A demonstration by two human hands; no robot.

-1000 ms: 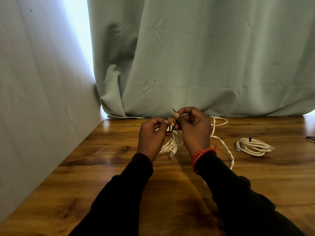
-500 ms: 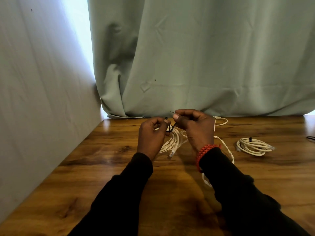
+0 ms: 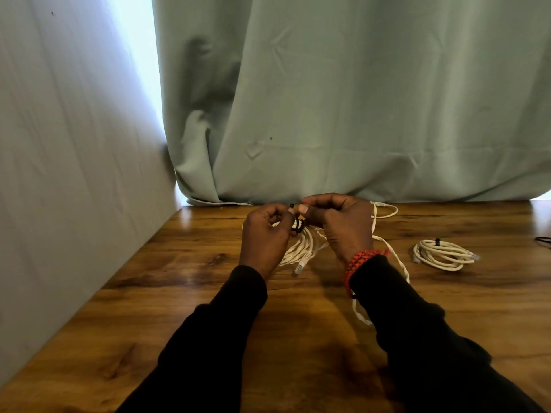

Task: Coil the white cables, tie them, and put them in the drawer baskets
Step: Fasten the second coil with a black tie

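Note:
My left hand (image 3: 265,234) and my right hand (image 3: 340,225) meet over the back middle of the wooden table (image 3: 208,293). Between them hangs a coiled white cable (image 3: 301,248) with its plug dangling at the front. A thin black tie (image 3: 298,223) is wrapped around the coil's top; both hands pinch it, my left also holding the coil. A loose white cable (image 3: 396,260) runs from behind my right hand down past my right wrist. A second coiled white cable (image 3: 444,254), bound with a black tie, lies to the right.
A pale green curtain (image 3: 357,114) hangs along the table's back edge. A grey wall (image 3: 74,174) closes off the left side. A dark cord end (image 3: 544,240) shows at the far right edge. No drawer baskets are in view.
My right hand has lowered and drawn closer to my left, and the tie's free end that stuck up is now tucked down at the coil. The coil on the right has not moved.

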